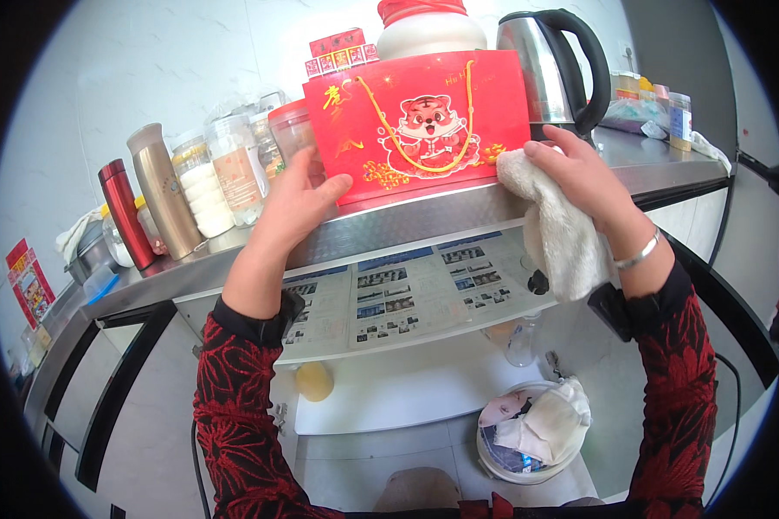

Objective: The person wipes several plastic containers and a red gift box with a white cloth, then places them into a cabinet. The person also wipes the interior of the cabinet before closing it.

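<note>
A red paper gift bag [337, 130] with yellow cord handles and a cartoon tiger stands at the front of the steel countertop [428, 217]. At its lower left corner is my left hand [302, 194], thumb and fingers spread; whether it touches the bag I cannot tell. My right hand [581, 165] grips a white terry cloth [561, 253] beside the bag's right side, and the cloth hangs down over the counter's edge. Behind the bag rise a white jar with a red lid [432, 32] and small red boxes [341, 55].
An electric kettle [539, 71] stands right of the bag. To the left are a gold thermos [162, 194], a red thermos [126, 214] and plastic jars [201, 188]. Below, an open cabinet has a paper-lined shelf [396, 292]; a bucket with cloths [532, 434] sits on the floor.
</note>
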Tool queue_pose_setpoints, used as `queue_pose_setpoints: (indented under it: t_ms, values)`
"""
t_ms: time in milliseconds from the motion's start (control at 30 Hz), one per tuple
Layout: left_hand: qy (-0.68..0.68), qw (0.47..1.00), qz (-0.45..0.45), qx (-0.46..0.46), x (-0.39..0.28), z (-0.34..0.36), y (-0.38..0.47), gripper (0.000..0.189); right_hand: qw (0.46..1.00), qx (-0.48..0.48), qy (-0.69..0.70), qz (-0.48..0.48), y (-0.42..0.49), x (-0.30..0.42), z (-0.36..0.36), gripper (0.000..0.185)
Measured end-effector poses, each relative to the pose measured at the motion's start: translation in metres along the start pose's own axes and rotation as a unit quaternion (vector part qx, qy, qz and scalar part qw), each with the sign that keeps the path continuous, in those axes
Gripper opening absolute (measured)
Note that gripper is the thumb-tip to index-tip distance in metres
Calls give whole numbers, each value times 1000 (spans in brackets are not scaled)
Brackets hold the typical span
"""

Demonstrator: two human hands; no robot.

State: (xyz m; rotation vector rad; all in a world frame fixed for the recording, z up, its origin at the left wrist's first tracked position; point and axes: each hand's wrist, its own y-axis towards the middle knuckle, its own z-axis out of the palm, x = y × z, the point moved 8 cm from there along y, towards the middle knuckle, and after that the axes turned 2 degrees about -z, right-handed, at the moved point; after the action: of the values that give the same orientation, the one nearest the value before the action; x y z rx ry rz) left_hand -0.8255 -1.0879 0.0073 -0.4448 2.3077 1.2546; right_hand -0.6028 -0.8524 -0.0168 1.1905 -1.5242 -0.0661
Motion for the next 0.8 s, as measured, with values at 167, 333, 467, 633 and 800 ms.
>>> queue_pose_setpoints:
  t_ms: [167, 333, 467, 633, 800]
  values:
    - [84, 994, -1, 69, 5, 13, 5, 47, 995, 82, 46, 20, 30, -1, 17, 60]
    - [-1, 998, 36, 50, -20, 13, -1, 43, 995, 63, 68, 24, 37, -13, 13, 54]
    - [-59, 977, 202, -23, -54, 4, -18, 44, 977, 75, 196, 30, 32, -17, 15, 53]
    - [-33, 980, 166, -105, -43, 2, -22, 45, 983, 47, 175, 30, 32, -19, 12, 51]
    - [-176, 975, 103, -91, -24, 8, -23, 54, 989, 41, 141, 9, 28, -15, 13, 52]
